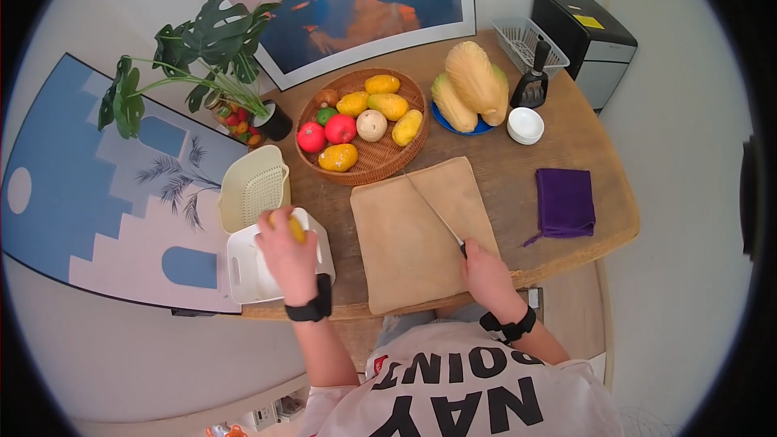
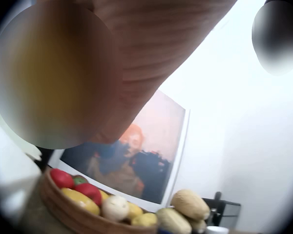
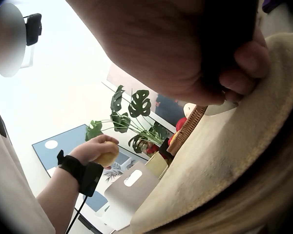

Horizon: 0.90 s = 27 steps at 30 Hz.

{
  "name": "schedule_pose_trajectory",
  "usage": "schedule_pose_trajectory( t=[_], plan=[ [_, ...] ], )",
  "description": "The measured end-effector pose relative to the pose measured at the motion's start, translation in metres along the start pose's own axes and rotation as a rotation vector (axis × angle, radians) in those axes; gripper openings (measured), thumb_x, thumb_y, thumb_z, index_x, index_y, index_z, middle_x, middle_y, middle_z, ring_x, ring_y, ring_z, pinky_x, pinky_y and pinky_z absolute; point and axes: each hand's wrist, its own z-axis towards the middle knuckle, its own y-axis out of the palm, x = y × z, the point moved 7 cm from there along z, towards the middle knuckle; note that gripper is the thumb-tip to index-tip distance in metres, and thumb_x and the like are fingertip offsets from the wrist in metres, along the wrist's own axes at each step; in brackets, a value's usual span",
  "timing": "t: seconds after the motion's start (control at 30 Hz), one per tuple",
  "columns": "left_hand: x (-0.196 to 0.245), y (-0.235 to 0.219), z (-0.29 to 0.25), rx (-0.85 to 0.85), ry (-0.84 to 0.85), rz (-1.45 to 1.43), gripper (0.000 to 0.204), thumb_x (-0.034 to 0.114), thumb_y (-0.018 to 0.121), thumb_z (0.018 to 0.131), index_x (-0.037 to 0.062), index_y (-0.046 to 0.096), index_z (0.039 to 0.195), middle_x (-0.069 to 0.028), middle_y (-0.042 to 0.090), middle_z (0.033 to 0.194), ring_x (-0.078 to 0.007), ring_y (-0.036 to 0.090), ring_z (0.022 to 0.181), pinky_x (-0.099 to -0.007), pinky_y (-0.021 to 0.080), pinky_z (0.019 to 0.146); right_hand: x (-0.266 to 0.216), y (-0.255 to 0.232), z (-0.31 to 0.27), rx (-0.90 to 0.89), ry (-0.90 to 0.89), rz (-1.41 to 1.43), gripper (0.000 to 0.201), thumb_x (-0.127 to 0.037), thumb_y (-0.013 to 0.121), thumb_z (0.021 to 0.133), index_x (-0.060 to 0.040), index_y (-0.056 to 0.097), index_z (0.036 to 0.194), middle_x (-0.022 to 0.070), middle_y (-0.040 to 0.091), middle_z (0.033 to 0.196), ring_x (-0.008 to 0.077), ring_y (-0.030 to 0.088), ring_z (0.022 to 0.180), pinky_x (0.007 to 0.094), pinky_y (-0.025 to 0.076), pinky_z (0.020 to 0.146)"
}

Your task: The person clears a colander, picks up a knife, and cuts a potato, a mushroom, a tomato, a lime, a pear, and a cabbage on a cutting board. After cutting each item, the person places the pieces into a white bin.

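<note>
My left hand (image 1: 290,263) grips a yellow fruit (image 1: 296,231) above the white bin (image 1: 324,252); in the right wrist view the left hand (image 3: 90,150) holds the yellow fruit (image 3: 107,155) in the air. My right hand (image 1: 490,282) grips the dark handle of a knife (image 1: 435,212), whose blade lies over the brown cutting mat (image 1: 405,251) and points toward the basket. The right wrist view shows the right hand's fingers (image 3: 244,68) curled round the dark handle, low over the mat (image 3: 210,156).
Behind the mat stands a round wicker basket (image 1: 364,176) of fruit. A cream colander (image 1: 255,186) and a potted plant (image 1: 273,121) are at left. At right are a blue plate (image 1: 476,129) with large yellow gourds, white bowls (image 1: 525,125) and a purple cloth (image 1: 565,202).
</note>
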Motion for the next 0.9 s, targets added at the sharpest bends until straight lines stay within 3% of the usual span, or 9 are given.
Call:
schedule_pose_trajectory(
  t=[0.1,0.2,0.33,0.4,0.47,0.53,0.7,0.8,0.9],
  plan=[
    [-0.065,0.005,0.0,-0.168,-0.163,0.159,0.049,0.003,0.073,0.069,0.0117,0.061,0.116,-0.0173,0.053,0.13,-0.0416,0.055,0.106,-0.047,0.049,0.092,0.0,0.001,0.0,-0.024,0.036,0.015,0.019,-0.012,0.056,0.094,0.0002,0.049,0.106,0.0236,0.066,0.093,0.0431,0.067,0.084,0.0526,0.053,0.069],
    [-0.096,0.032,-0.01,-0.321,-0.155,0.265,0.05,0.006,0.076,0.073,0.0088,0.061,0.121,-0.0233,0.05,0.138,-0.0448,0.054,0.112,-0.0478,0.048,0.097,-0.002,-0.002,0.0,-0.017,0.026,0.016,0.019,-0.012,0.055,0.093,0.0001,0.049,0.106,0.0242,0.067,0.091,0.043,0.067,0.083,0.052,0.053,0.069],
    [-0.042,0.018,0.012,-0.145,0.04,0.061,0.048,0.01,0.077,0.077,-0.0002,0.06,0.121,-0.029,0.045,0.144,-0.0483,0.051,0.118,-0.0491,0.046,0.101,-0.001,-0.001,-0.002,0.03,-0.015,0.012,0.019,-0.012,0.055,0.093,0.0001,0.049,0.107,0.0236,0.067,0.089,0.0432,0.067,0.083,0.0522,0.053,0.069],
    [-0.003,0.026,0.027,-0.104,0.204,0.016,0.045,0.009,0.076,0.078,-0.0001,0.061,0.119,-0.0258,0.051,0.138,-0.0454,0.053,0.117,-0.0486,0.046,0.1,-0.002,-0.001,-0.001,0.031,-0.019,0.014,0.018,-0.012,0.054,0.094,0.0,0.049,0.107,0.0234,0.067,0.089,0.0433,0.067,0.083,0.0524,0.053,0.07],
    [0.033,0.048,0.047,-0.241,0.318,-0.124,0.04,0.009,0.074,0.078,0.001,0.062,0.116,-0.0204,0.058,0.128,-0.0425,0.055,0.113,-0.0494,0.047,0.099,-0.004,-0.002,0.0,-0.029,0.026,0.004,0.015,-0.009,0.052,0.092,0.0001,0.051,0.104,0.0229,0.067,0.093,0.0423,0.067,0.087,0.0509,0.054,0.073],
    [0.047,0.092,0.072,-0.274,0.318,-0.069,0.037,0.009,0.072,0.079,0.0029,0.063,0.114,-0.0174,0.061,0.122,-0.0407,0.057,0.111,-0.0492,0.047,0.097,-0.006,-0.004,-0.001,-0.066,0.046,-0.007,0.013,-0.008,0.051,0.092,0.0001,0.051,0.103,0.0226,0.067,0.095,0.0417,0.067,0.09,0.0501,0.055,0.075],
    [0.034,0.194,0.105,-0.341,0.297,0.173,0.038,0.014,0.068,0.08,0.0073,0.064,0.117,-0.0159,0.062,0.119,-0.0384,0.059,0.111,-0.048,0.048,0.094,0.0,0.0,-0.002,0.049,-0.023,-0.01,0.015,-0.012,0.053,0.093,-0.0006,0.05,0.103,0.0235,0.067,0.086,0.0434,0.067,0.082,0.0528,0.053,0.07],
    [-0.002,0.241,0.116,-0.427,0.185,0.054,0.07,0.018,0.078,0.075,0.0226,0.052,0.14,-0.0159,0.056,0.131,-0.0428,0.056,0.116,-0.049,0.047,0.102,-0.003,-0.003,-0.004,0.002,0.021,0.008,0.014,-0.009,0.051,0.091,-0.0006,0.052,0.103,0.0238,0.068,0.09,0.0422,0.068,0.083,0.051,0.055,0.071],
    [-0.016,0.262,0.121,-0.388,0.196,0.017,0.081,0.01,0.084,0.066,0.024,0.053,0.14,-0.0138,0.056,0.132,-0.0419,0.056,0.115,-0.048,0.048,0.1,-0.004,-0.006,-0.004,-0.017,0.018,-0.018,0.014,-0.008,0.05,0.091,-0.0005,0.053,0.102,0.0235,0.069,0.089,0.0418,0.069,0.083,0.0503,0.055,0.071]
  ],
)
